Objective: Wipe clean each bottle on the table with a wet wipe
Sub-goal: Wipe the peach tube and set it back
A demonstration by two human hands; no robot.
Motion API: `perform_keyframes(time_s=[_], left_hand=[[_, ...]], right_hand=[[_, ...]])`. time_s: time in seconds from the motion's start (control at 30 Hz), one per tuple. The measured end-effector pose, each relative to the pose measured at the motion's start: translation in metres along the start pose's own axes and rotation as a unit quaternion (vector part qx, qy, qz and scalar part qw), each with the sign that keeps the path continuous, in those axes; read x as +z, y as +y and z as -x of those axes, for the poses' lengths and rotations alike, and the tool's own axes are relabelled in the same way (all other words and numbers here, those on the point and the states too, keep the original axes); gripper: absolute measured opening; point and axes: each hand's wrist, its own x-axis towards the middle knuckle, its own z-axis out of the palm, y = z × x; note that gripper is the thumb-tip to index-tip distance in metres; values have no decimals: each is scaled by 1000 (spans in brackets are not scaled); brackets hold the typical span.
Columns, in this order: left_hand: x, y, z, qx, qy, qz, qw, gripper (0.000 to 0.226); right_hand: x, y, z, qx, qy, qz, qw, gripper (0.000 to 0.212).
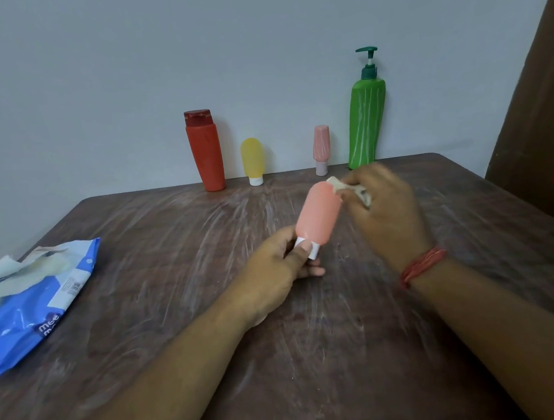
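Note:
My left hand [279,270] grips the white cap end of a salmon-pink bottle [318,217], held tilted above the middle of the table. My right hand [384,214] pinches a crumpled wet wipe [344,186] against the bottle's upper end. Along the far edge of the table [175,287] stand a red bottle [205,152], a small yellow bottle [253,160], a small pink bottle [321,149] and a tall green pump bottle [365,120].
A blue wet-wipe pack [31,311] lies at the table's left side with a wipe sticking out of it. The brown tabletop shows white smear marks. A brown panel [544,116] stands at the right; a pale wall rises behind the bottles.

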Motion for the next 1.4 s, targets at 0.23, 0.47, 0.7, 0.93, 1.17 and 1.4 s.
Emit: perform_keyframes(time_s=[0.23, 0.47, 0.7, 0.93, 1.17, 1.4], left_hand=[[-7, -2, -3, 15, 66, 112, 991, 24], [-5, 2, -2, 18, 51, 151, 987, 27], [-2, 7, 6, -9, -18, 168, 985, 26], [-4, 10, 7, 1, 21, 248, 969, 28], [0, 9, 4, -9, 56, 234, 971, 8], [-2, 9, 1, -43, 83, 239, 966, 22]], right_hand=[[21, -24, 20, -152, -170, -11, 974, 9], [16, -19, 18, -105, -125, -38, 986, 6], [3, -9, 1, 149, -21, -244, 958, 15], [19, -18, 14, 207, -107, -408, 883, 7], [23, -15, 19, 150, -149, -259, 942, 9], [22, -28, 24, -17, -116, -78, 990, 10]])
